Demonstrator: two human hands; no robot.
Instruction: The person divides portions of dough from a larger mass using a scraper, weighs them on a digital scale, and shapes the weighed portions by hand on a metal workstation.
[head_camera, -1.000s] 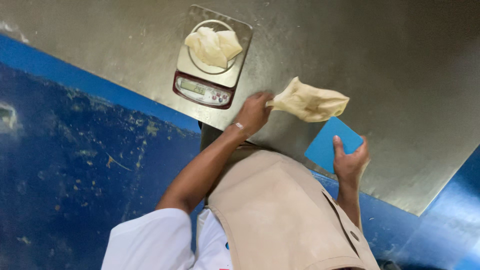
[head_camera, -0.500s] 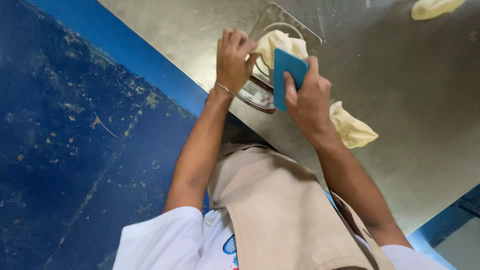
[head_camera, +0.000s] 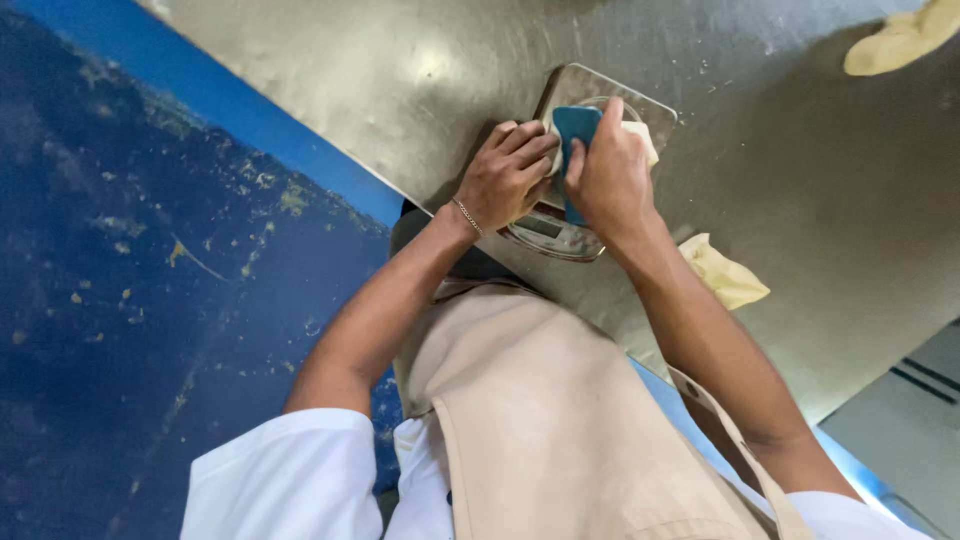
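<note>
Down on the steel table (head_camera: 330, 90), a small digital scale (head_camera: 570, 215) — silver body, clear square platform, grey display window on its near edge, figures too small to make out. No packages or signs anywhere in view.

Over the platform, both hands together. Left hand (head_camera: 505, 178) curled, fingers bent down onto the pale dough (head_camera: 645, 140), pressing at its near side; whether pinching it or only pressing, impossible to tell. Right hand (head_camera: 612, 180) closed around a blue scraper (head_camera: 577, 128), flat and rectangular with rounded corners, held upright against the dough, thumb along one face. Thin chain bracelet (head_camera: 465, 216) at the left wrist.

Dough mostly hidden under the hands, only a cream edge showing on the scale's far right. Second dough piece (head_camera: 727, 276) lying on the table just right of the right forearm, soft and folded, yellowish. Third lump (head_camera: 900, 40) far off at the top right corner, well apart from the scale.

Table surface brushed metal, dull grey, faintly dusted and smeared, one bright glare spot near the middle. Blue edge strip (head_camera: 270, 125) along the table's near side. Below — a dark blue floor (head_camera: 120, 280), worn, flecked with yellowish spatter. Beige apron (head_camera: 540, 430) of coarse cloth over white short sleeves (head_camera: 285, 480).
</note>
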